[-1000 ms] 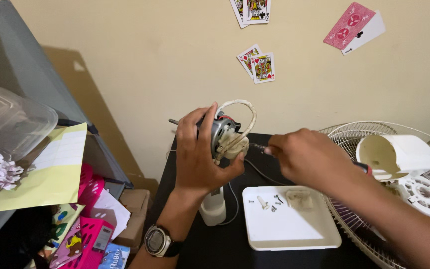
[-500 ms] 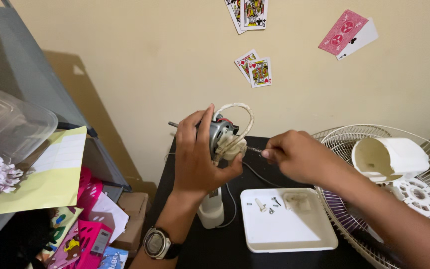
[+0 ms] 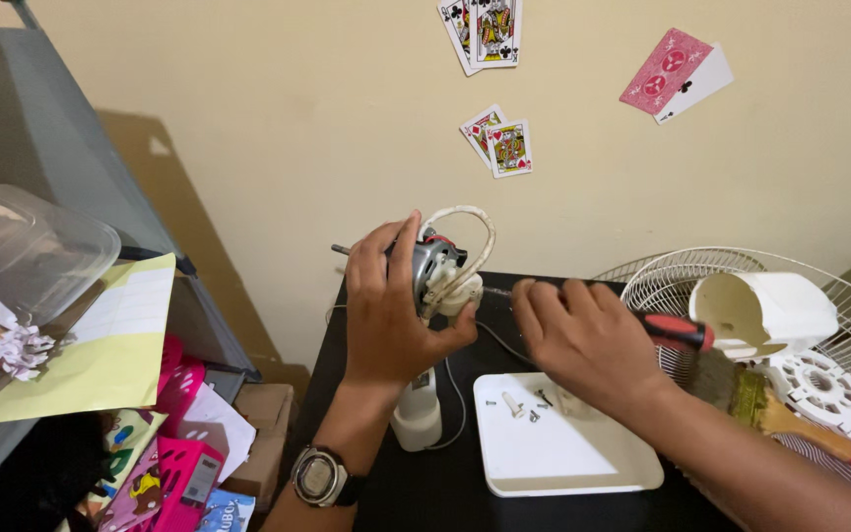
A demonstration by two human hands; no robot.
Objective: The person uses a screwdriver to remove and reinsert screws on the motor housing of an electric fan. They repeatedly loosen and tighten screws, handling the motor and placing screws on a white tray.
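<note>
My left hand [image 3: 391,315] grips a small fan motor [image 3: 437,271] with a grey metal body, a thin shaft sticking out to the left and a white wire looping over the top. It sits on a white stand [image 3: 418,414]. My right hand [image 3: 578,340] holds a screwdriver [image 3: 677,331] with a red and black handle, its tip against the motor's right side. Below my right hand lies a white tray [image 3: 563,458] with a few small screws [image 3: 519,404].
A wire fan grille [image 3: 839,296] lies at the right with a white motor cover [image 3: 765,310], a round white plastic part [image 3: 824,384] and a brush [image 3: 760,399] on it. A shelf with a clear lid, papers and pink boxes stands at the left. Playing cards hang on the wall.
My right hand with the screwdriver has shifted slightly left toward the motor. My left hand keeps the motor in the same place.
</note>
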